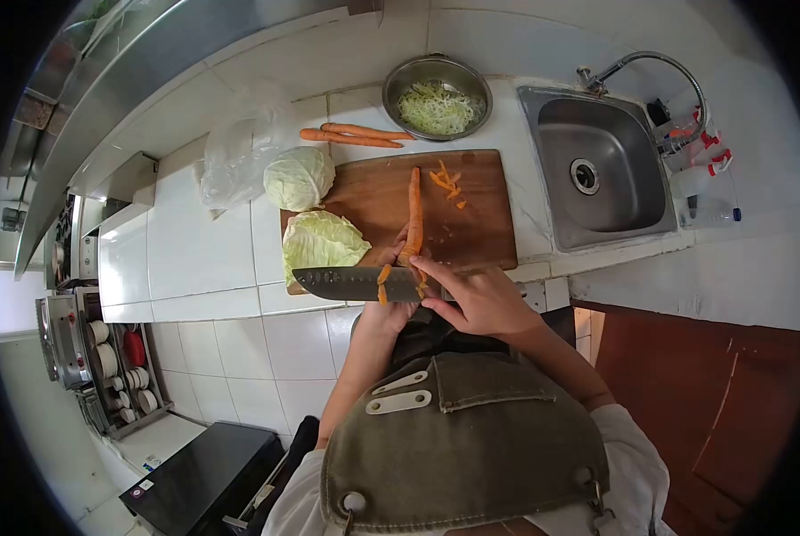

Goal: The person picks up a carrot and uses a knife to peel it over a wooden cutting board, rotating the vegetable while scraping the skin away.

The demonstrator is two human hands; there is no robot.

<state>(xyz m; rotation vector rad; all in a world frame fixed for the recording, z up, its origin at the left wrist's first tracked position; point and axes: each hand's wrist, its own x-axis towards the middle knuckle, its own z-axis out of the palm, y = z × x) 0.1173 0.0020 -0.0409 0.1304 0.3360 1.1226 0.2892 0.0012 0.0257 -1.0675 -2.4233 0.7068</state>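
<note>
A wide kitchen knife point(346, 283) lies level across the front edge of the wooden cutting board point(485, 205), its tip pointing left. Small orange carrot pieces cling to its blade. My right hand point(485, 302) is closed at the knife's right end, the handle hidden beneath it, with fingertips by the carrot's near end. Partly covered by the blade, my left hand point(395, 313) reaches under it, fingers closed around the lower end of a carrot point(415, 210) that points away from me. Carrot scraps point(449, 183) lie on the board's right side.
A cabbage point(300, 179) and a cut cabbage piece point(324, 243) sit at the board's left. Behind are two carrots point(355, 137), a plastic bag point(248, 147) and a metal bowl point(391, 92) of shredded cabbage. A sink point(556, 201) with a faucet point(659, 55) stands right.
</note>
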